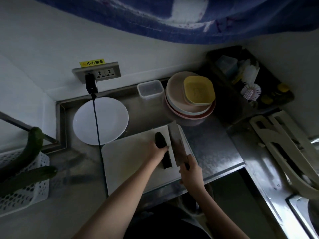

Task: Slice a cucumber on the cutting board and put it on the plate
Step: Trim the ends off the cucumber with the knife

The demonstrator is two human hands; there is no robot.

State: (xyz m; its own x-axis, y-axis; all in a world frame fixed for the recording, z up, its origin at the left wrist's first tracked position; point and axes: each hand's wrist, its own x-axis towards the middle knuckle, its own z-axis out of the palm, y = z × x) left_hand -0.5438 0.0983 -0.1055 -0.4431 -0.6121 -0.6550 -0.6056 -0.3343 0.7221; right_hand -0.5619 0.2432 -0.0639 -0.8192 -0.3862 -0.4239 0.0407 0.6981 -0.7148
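A dark green cucumber (pixel 160 139) lies on the white cutting board (pixel 127 163), pointing away from me. My left hand (pixel 156 150) presses down on its middle. My right hand (pixel 189 169) grips the handle of a cleaver (pixel 176 142), whose broad blade stands along the cucumber's right side, edge down on the board. The cucumber's near end (pixel 167 163) shows a flat cut face. A white round plate (pixel 101 120) sits empty on the steel counter, to the back left of the board.
A black charger cable (pixel 98 135) hangs from the wall socket across the plate and the board's left edge. Behind the board stand a stack of plates (pixel 189 97) and a clear plastic box (pixel 150 88). A white basket (pixel 22 183) at left holds more cucumbers. A sink lies at right.
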